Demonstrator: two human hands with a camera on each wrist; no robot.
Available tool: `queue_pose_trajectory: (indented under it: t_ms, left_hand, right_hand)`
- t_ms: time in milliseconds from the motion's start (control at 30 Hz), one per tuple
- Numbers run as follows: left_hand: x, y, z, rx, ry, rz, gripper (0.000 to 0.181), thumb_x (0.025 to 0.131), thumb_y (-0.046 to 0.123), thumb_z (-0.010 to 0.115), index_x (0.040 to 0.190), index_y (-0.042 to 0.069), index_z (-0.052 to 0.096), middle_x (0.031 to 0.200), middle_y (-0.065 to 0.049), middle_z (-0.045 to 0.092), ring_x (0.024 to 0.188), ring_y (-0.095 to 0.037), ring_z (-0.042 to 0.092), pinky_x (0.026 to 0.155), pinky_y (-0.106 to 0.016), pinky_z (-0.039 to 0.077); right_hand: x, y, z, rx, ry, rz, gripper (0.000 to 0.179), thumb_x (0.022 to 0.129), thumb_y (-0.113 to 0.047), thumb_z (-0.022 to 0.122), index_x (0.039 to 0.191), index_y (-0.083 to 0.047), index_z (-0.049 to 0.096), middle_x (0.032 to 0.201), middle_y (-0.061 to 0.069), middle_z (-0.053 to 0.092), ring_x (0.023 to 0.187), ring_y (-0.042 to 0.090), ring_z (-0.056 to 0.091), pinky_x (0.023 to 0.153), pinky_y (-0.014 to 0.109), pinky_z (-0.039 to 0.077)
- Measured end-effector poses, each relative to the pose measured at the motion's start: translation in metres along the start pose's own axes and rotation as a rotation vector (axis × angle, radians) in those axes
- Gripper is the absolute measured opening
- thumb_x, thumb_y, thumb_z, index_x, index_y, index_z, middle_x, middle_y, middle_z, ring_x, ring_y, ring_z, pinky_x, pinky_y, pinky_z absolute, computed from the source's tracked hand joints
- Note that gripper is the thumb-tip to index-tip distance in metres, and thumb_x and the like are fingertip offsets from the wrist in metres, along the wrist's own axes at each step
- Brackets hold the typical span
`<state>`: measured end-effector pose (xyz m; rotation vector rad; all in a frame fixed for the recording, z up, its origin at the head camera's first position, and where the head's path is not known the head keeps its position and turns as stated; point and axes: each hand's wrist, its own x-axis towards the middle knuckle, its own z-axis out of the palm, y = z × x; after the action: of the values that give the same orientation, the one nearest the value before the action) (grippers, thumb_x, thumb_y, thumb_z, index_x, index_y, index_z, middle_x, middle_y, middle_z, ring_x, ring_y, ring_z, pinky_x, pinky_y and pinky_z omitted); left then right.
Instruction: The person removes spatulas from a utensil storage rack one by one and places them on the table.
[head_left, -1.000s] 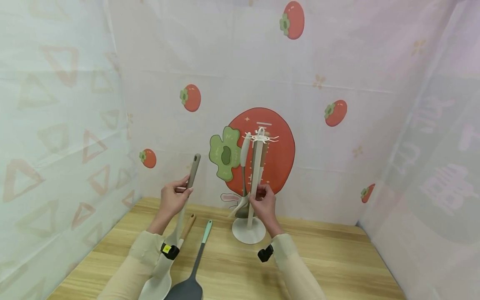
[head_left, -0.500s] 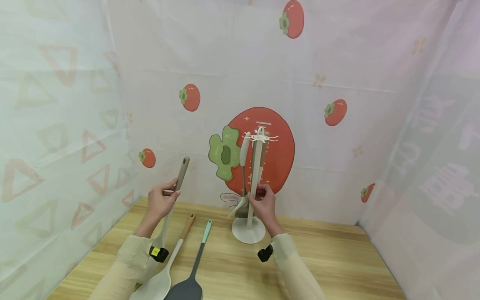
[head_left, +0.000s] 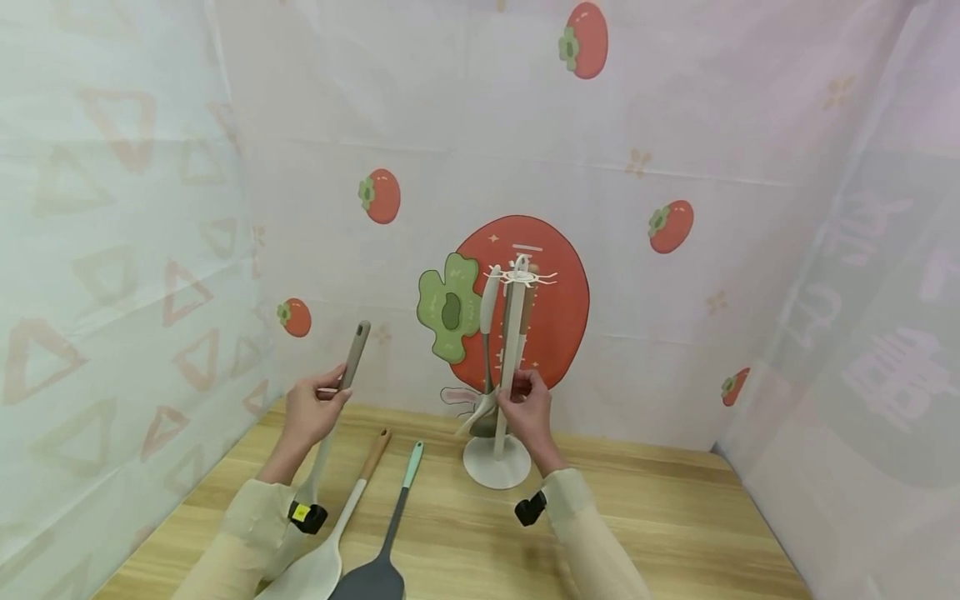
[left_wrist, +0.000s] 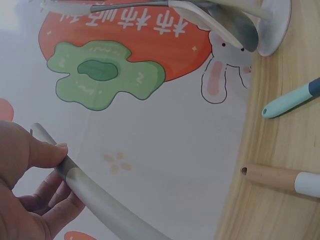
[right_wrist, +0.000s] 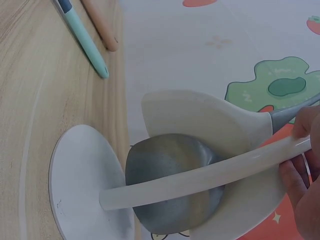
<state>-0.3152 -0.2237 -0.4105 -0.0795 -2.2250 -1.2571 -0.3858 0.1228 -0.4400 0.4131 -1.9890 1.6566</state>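
Observation:
My left hand (head_left: 309,410) pinches the grey-brown handle of a pale kitchen utensil (left_wrist: 115,205), held upright and tilted above the table. Its lower end is mostly hidden behind the forearm, so its kind cannot be told. My right hand (head_left: 529,412) grips the post of a white utensil stand (right_wrist: 85,185) between thumb and fingers. From the hooked ring (head_left: 521,276) at its top hang several utensils, among them one with a grey rounded head (right_wrist: 160,155) and a pale-headed one (right_wrist: 200,112). The stand's round base rests on the table.
Left of the stand lie a white turner with a wooden handle (head_left: 374,454) and a dark grey turner with a mint handle (head_left: 413,465), side by side on the wood-grain table (head_left: 637,517). A cloth backdrop with printed persimmons (head_left: 555,333) rises behind the table, with cloth sides left and right.
My left hand has moved left and slightly down with the utensil, uncovering more of the wooden-handled turner. The right hand stays on the stand's post.

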Motion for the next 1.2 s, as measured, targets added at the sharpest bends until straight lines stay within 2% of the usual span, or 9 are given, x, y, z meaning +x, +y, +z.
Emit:
queue_pose_trajectory:
  t_ms: [133,200,433,633,867,1000,1200]
  left_hand:
    - [-0.001,-0.002,-0.003,0.013,0.007,0.03,0.043,0.091,-0.003,0.071,0.134,-0.002,0.063,0.106,-0.031,0.072,0.086,-0.038,0.074,0.061,-0.007,0.05]
    - [-0.001,-0.003,-0.005,0.02,0.003,0.042,0.043,0.091,-0.003,0.07,0.133,-0.003,0.063,0.106,-0.032,0.072,0.087,-0.04,0.074,0.061,-0.007,0.049]
    - [-0.002,-0.013,-0.01,0.056,0.0,0.057,0.042,0.091,-0.003,0.07,0.133,-0.003,0.064,0.104,-0.032,0.072,0.084,-0.042,0.074,0.06,-0.009,0.05]
    - [-0.004,-0.024,-0.016,0.098,-0.033,0.028,0.043,0.092,0.0,0.07,0.135,-0.001,0.063,0.107,-0.03,0.072,0.087,-0.041,0.074,0.061,-0.013,0.051]
    - [-0.004,-0.027,-0.02,0.116,-0.063,0.005,0.044,0.093,0.001,0.069,0.137,-0.002,0.061,0.108,-0.032,0.071,0.09,-0.043,0.074,0.058,-0.017,0.053]
    - [-0.004,-0.031,-0.021,0.119,-0.065,0.016,0.044,0.093,-0.001,0.068,0.136,-0.003,0.061,0.107,-0.032,0.071,0.088,-0.043,0.074,0.058,-0.018,0.054]
    - [-0.004,-0.04,-0.022,0.114,-0.067,0.024,0.045,0.092,-0.003,0.069,0.135,-0.005,0.061,0.105,-0.033,0.071,0.085,-0.044,0.074,0.058,-0.023,0.057]
  right_hand:
    - [0.0,0.001,0.0,-0.011,0.007,0.022,0.028,0.084,0.009,0.072,0.109,0.004,0.061,0.101,0.021,0.066,0.087,0.029,0.064,0.073,0.029,0.059]
    - [0.002,0.011,0.002,-0.009,0.018,0.025,0.028,0.083,0.008,0.072,0.108,0.0,0.062,0.101,0.018,0.066,0.086,0.027,0.064,0.072,0.026,0.059]
    - [0.002,0.011,0.001,-0.004,0.018,0.032,0.028,0.083,0.008,0.073,0.108,0.001,0.061,0.101,0.018,0.066,0.087,0.027,0.064,0.074,0.027,0.06]
    - [0.001,0.011,0.002,-0.006,0.018,0.007,0.028,0.083,0.008,0.073,0.107,0.002,0.061,0.099,0.02,0.066,0.085,0.025,0.064,0.071,0.025,0.059]
    - [0.002,0.012,0.002,-0.01,0.02,0.001,0.028,0.082,0.008,0.074,0.106,0.002,0.061,0.098,0.018,0.066,0.084,0.022,0.063,0.07,0.024,0.059]
    - [0.003,0.012,0.003,-0.003,0.02,0.002,0.028,0.083,0.008,0.074,0.107,0.002,0.062,0.099,0.018,0.066,0.085,0.025,0.064,0.07,0.025,0.059]
    - [0.002,0.013,0.003,0.012,0.026,-0.025,0.03,0.082,0.01,0.074,0.109,0.007,0.062,0.1,0.024,0.066,0.086,0.036,0.065,0.069,0.033,0.06]
